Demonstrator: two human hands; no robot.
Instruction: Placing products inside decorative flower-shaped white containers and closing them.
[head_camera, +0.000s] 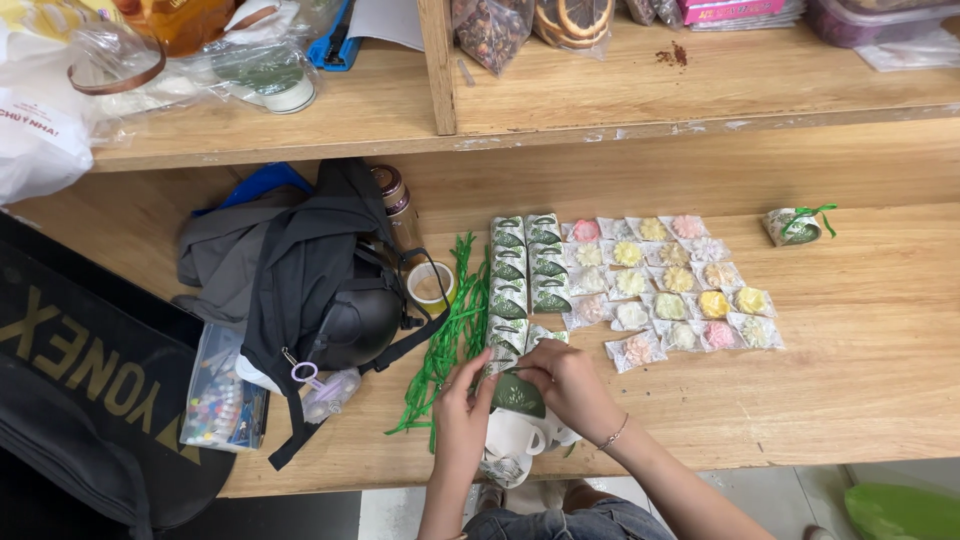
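Observation:
My left hand (463, 412) and my right hand (563, 382) meet at the table's front edge, both pinching a small white packet with a green leaf print (515, 393) and a thin green tie. Just left of my hands lies a bundle of green twist ties (450, 335). Two columns of the same leaf-print packets (525, 268) stand in rows above my hands. To their right lie several clear sachets holding pastel flower-shaped pieces (668, 285). More white packets (512, 445) sit under my wrists, partly hidden.
One tied packet (797, 225) sits alone at the far right. A dark backpack (310, 270), a roll of tape (430, 284), a brown bottle (397, 205) and a clear box of small coloured items (222, 405) crowd the left. A wooden shelf (600, 95) above holds bags.

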